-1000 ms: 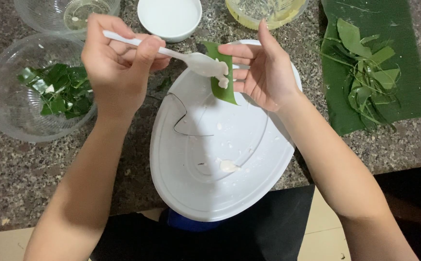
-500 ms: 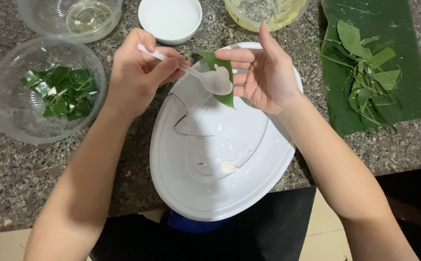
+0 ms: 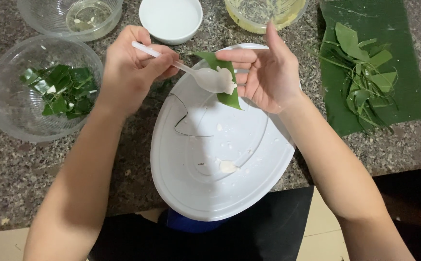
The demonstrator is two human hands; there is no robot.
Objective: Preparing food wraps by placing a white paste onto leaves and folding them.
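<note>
**Spoon meets leaf above the plate**

The left hand [image 3: 131, 67] grips a white spoon [image 3: 191, 72] by its handle. The spoon's long axis runs from upper left down to the right, and its bowl, with white paste, rests on the leaf [image 3: 222, 82]. The right hand [image 3: 268, 72] pinches this green leaf strip with fingers and thumb. The leaf points down and right, over the far edge of the white plate [image 3: 220, 169]. Both hands are equally near it. A bowl [image 3: 7, 96] of folded leaves stands at the counter's left edge.

2 hands [image 3: 133, 67], 4 bowls [image 3: 41, 87], 1 spoon [image 3: 205, 77], 1 plate [image 3: 220, 174].
</note>
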